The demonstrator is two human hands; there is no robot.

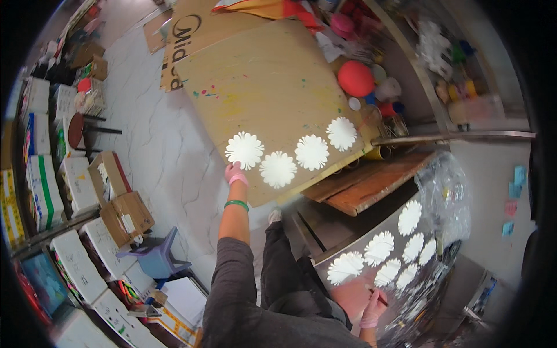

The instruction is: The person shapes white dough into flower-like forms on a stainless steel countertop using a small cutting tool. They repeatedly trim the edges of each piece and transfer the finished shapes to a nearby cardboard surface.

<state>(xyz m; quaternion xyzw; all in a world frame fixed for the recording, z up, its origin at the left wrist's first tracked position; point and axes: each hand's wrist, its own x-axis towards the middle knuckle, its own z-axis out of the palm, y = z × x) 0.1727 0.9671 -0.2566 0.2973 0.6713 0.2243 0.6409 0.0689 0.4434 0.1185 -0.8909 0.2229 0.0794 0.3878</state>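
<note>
My left hand point(236, 172), in a pink glove, is at the left edge of a cardboard sheet point(261, 104). Its thumb lies on the lower edge of a white scalloped flower-shaped piece point(244, 150); the other fingers are mostly hidden. Three more flower pieces lie in a row to the right, the nearest flower point(278, 169) almost touching the first. At lower right my right hand point(373, 308), also gloved in pink, grips a thin dark stick-like tool point(380, 296), perhaps a brush. It hovers over or rests on a side table point(352, 296) bearing several white flower pieces point(379, 248).
A wooden board point(370, 187) juts out between the two work surfaces. Clear plastic wrap point(446, 195) lies at the side table's far end. A red ball point(356, 78) and spools crowd the cardboard's right side. Boxes point(126, 217) and a blue-grey plastic stool point(159, 256) stand at left.
</note>
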